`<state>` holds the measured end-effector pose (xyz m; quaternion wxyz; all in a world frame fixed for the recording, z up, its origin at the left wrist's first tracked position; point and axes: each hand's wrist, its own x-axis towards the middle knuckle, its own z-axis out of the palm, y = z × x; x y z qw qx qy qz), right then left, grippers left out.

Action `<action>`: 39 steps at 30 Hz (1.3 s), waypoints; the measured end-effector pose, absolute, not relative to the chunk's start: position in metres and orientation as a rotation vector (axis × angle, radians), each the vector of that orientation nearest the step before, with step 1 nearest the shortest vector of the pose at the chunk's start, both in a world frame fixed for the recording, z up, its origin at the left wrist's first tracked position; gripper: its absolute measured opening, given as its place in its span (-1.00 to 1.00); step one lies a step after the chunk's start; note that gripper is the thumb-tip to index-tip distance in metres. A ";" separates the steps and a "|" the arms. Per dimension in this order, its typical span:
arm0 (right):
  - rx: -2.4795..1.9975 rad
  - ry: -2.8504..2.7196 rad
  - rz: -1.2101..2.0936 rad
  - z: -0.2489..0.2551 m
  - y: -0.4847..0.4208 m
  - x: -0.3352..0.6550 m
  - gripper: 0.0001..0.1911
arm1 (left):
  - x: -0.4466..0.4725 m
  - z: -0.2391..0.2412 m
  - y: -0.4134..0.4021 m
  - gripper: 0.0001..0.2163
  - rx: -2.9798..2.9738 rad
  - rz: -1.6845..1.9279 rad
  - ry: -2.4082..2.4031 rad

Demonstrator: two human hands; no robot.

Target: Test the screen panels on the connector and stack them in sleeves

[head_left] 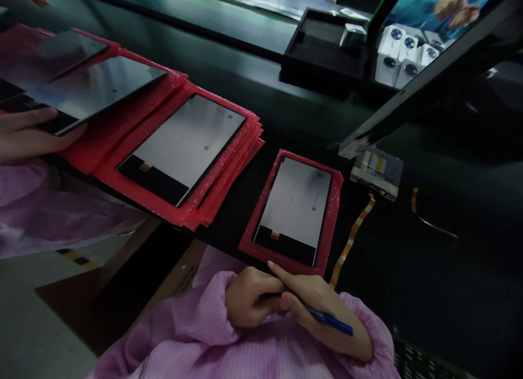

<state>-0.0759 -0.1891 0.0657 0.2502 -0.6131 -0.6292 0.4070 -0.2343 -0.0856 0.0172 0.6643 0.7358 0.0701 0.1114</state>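
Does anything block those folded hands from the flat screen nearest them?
Nothing visible does: just the near margin of the red bubble-wrap sheet lies between the display panel and the left hand and right hand. The blue pen is at the hands, off that path.

We see fine stripes on our pink garment [237, 362] and blue on our pen [333, 321]. The panel [296, 199] nearest us is silvery grey with a black band, its sheet [334, 205] red. The long right ribbon [352, 238] is golden, the far tray [322, 44] black, the left floor tape [77, 258] yellow-and-black.
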 end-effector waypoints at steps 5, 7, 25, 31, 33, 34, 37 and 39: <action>-1.673 -1.731 1.108 0.065 -0.191 -0.076 -0.40 | -0.234 0.018 -0.085 -0.50 1.612 0.235 0.161; -1.672 -1.737 1.112 0.065 -0.191 -0.076 -0.41 | -0.234 0.018 -0.084 -0.50 1.619 0.220 0.166; -1.616 -1.809 1.106 0.063 -0.193 -0.070 -0.37 | -0.235 0.014 -0.087 -0.50 1.606 0.199 0.171; -1.583 -1.897 1.020 0.065 -0.193 -0.070 -0.41 | -0.234 0.013 -0.089 -0.53 1.597 0.189 0.195; -1.559 -1.933 0.946 0.068 -0.191 -0.072 -0.45 | -0.234 0.010 -0.089 -0.53 1.596 0.133 0.226; -1.544 -1.938 0.922 0.070 -0.190 -0.073 -0.47 | -0.234 0.009 -0.089 -0.52 1.594 0.102 0.242; -1.486 -1.880 1.030 0.080 -0.185 -0.073 -0.53 | -0.234 0.010 -0.087 -0.50 1.585 0.043 0.278; -1.423 -1.785 1.150 0.086 -0.185 -0.069 -0.56 | -0.235 0.013 -0.084 -0.47 1.554 0.021 0.296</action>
